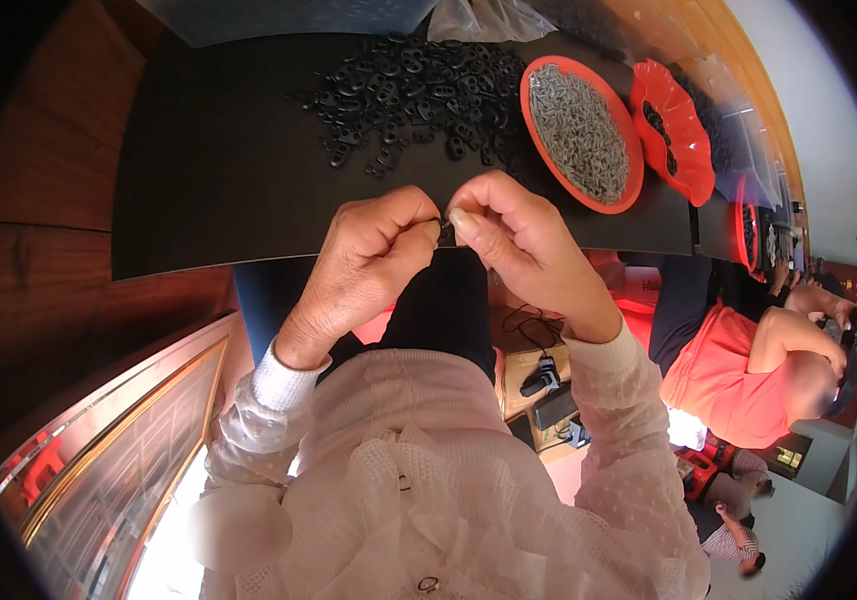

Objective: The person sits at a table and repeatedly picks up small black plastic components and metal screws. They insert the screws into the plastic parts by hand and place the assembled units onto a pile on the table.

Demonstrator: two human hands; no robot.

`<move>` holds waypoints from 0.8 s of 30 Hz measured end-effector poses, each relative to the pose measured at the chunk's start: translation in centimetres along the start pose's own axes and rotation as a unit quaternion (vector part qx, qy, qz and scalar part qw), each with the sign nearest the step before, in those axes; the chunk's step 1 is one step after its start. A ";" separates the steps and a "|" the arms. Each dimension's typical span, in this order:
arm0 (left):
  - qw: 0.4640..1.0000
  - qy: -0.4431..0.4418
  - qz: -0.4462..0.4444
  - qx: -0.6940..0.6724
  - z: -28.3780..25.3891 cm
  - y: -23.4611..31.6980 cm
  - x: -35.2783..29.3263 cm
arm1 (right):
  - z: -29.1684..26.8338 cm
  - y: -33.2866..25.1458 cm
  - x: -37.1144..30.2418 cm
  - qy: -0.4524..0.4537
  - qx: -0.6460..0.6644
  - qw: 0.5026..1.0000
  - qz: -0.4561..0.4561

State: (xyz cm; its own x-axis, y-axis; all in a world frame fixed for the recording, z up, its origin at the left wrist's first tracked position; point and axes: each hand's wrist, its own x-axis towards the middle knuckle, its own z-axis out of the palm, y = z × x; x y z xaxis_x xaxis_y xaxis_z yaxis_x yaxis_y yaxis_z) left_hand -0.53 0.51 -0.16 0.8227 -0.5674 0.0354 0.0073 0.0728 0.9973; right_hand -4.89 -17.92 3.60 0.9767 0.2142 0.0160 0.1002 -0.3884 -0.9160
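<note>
My left hand [373, 250] is closed in a pinch near the table's front edge. Between its thumb and forefinger a small black part [439, 230] partly shows. Close beside it, my right hand [528, 245] has thumb and forefinger pressed together at that part; whatever they hold is too small to make out. Beyond the hands, a heap of black two-holed plastic pieces [418, 85] is spread over the dark table [208, 180]. To the right of the heap, an orange-red bowl [636, 180] holds many small grey metal parts [578, 130].
A wavy-rimmed red dish [693, 150] with dark pieces stands right of the bowl. Clear plastic bags [488, 20] and a translucent bin [288, 15] lie along the far side. At right, a person in an orange-red shirt [728, 370] sits at work, with more people beyond.
</note>
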 end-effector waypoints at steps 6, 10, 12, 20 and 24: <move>1.000 0.008 -0.001 0.011 0.1 -0.4 0.0 | 0.7 0.4 0.6 0.006 -0.057 0.993 -0.101; 1.000 0.009 -0.011 0.004 0.1 -0.1 0.1 | 1.3 0.4 0.4 0.030 -0.053 0.994 -0.093; 1.000 0.000 -0.008 0.014 -0.1 -0.2 0.0 | 1.5 0.7 0.1 0.034 -0.040 0.995 -0.086; 1.000 -0.023 -0.013 0.009 0.0 0.2 0.0 | -4.2 1.7 3.7 0.024 -0.274 0.949 -0.154; 1.000 -0.011 0.013 0.017 0.2 -0.3 0.1 | -3.6 1.9 5.8 0.026 -0.412 0.904 -0.110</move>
State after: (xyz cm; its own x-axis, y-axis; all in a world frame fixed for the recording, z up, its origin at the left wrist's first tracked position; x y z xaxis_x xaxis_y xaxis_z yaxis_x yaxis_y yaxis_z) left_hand -0.61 0.27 -0.46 0.8101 -0.5829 0.0624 -0.0341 0.0594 0.9977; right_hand 1.67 -20.66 3.44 0.9212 0.3336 0.2003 0.3800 -0.8821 -0.2783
